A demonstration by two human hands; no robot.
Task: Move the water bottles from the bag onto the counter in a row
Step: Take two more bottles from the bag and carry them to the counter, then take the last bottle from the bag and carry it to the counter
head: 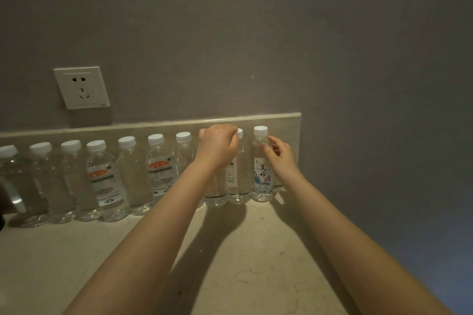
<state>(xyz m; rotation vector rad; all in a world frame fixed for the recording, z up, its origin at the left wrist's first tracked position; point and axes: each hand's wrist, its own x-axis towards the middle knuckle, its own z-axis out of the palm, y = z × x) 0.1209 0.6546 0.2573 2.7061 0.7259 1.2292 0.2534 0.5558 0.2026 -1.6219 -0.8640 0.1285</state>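
Several clear water bottles with white caps stand upright in a row along the back of the beige counter (243,250), against the low backsplash. My left hand (217,146) is closed over the tops of two bottles near the right end; one cap (240,133) peeks out beside my fingers. My right hand (280,155) pinches the neck of the rightmost bottle (261,174), which has a blue-and-pink painted label. Both of those bottles' bases rest on the counter. The bag is not in view.
A white wall socket (82,87) sits on the grey wall above the left bottles. A dark object with a metal part (14,199) shows at the left edge. The backsplash (281,120) ends just right of the last bottle.
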